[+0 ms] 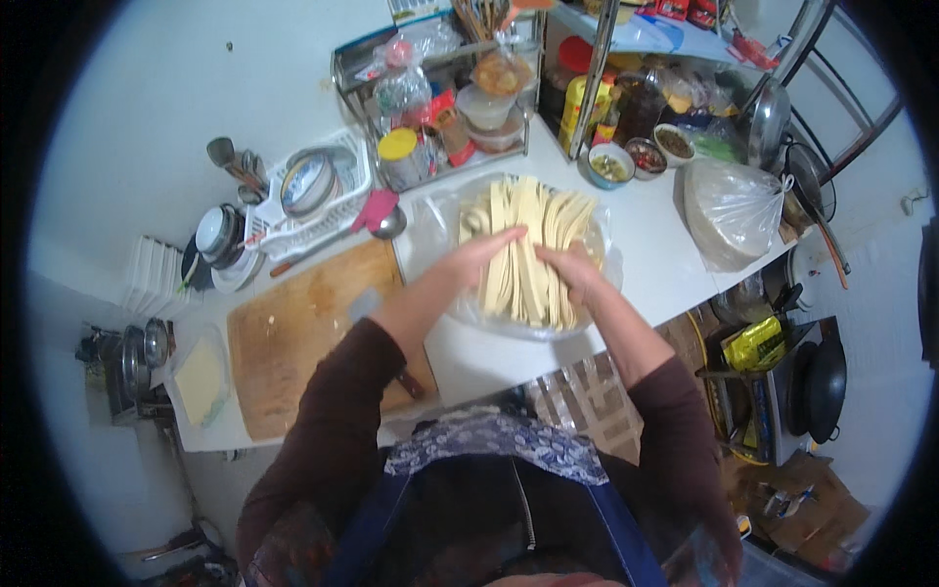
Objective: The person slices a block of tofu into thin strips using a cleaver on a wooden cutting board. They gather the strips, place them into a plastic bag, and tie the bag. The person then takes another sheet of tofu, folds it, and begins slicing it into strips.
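Note:
A heap of flat, pale yellow strips (522, 282), which look like cut noodles or tofu sheet, lies over a wide round basin (539, 334) with clear plastic around its rim. Both my hands rest on the heap. My left hand (488, 253) lies along its left side, fingers pointing to the middle. My right hand (572, 270) presses in from the right, with the fingers around part of the strips. Whether either hand truly grips strips is hard to tell. Left of the basin, a knife (407, 381) lies on a wooden cutting board (293, 352), partly hidden by my left arm.
Behind stand a white dish rack (359, 158) with bowls, a metal shelf with jars and bags, and small bowls of seasonings (610, 165). A tied plastic bag (733, 213) sits at the right. A pale sheet in plastic (199, 381) lies beyond the board's left edge.

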The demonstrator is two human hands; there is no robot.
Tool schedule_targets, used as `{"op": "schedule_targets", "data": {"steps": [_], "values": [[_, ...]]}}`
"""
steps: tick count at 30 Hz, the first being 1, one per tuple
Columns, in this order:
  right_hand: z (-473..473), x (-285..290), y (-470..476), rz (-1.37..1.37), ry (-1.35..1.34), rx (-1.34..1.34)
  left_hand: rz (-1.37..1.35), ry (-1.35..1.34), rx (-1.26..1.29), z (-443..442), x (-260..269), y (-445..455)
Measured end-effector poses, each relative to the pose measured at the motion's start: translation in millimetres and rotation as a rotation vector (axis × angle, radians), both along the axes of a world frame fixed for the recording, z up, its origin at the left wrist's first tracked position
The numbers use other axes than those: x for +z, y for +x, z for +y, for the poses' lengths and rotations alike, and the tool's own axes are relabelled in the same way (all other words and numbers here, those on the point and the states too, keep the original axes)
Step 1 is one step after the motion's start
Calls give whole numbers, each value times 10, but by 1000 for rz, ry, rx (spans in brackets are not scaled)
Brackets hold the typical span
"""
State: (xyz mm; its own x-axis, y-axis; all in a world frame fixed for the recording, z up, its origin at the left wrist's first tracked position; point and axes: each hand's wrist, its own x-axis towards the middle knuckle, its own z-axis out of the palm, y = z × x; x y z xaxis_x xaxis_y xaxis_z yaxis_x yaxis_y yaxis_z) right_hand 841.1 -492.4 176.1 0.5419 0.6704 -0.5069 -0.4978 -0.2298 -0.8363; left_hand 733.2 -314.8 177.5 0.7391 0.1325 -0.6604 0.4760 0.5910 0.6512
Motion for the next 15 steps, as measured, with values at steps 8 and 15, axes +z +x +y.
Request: {"op": "schedule_targets", "data": {"steps": [8, 15], "values": [[-80, -45, 200, -432, -58, 175, -201, 497, -351, 204, -44, 147], [-179, 117, 355, -1069, -338, 349, 24, 1336, -510, 390, -170, 231]]}}
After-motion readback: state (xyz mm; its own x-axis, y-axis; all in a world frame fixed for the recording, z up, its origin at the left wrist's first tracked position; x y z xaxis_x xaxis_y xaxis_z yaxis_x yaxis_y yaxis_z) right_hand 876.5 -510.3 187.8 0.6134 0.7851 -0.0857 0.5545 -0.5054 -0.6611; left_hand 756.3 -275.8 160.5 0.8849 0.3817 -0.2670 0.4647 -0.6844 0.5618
